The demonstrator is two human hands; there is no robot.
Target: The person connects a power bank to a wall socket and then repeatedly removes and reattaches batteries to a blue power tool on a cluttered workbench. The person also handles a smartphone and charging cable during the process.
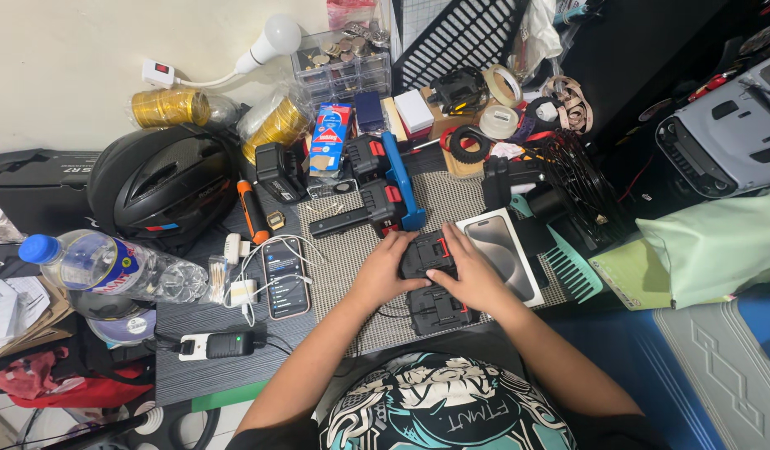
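Both my hands rest on a black power-tool battery pack with red clips (425, 255) lying on a woven grey mat (343, 275). My left hand (385, 268) grips its left side. My right hand (470, 271) covers its right side, thumb across the top. A second black battery pack (439, 310) lies just below, touching my right palm. Two more black-and-red battery packs (376, 179) sit farther up the mat beside a blue tool part (401, 179).
A smartphone (283, 275) with white cables lies left of the mat; a phone box (501, 254) lies at the right beside a teal comb (572, 271). A black helmet (164, 183), a water bottle (110, 267), a small fan (568, 187) and tape rolls crowd the desk.
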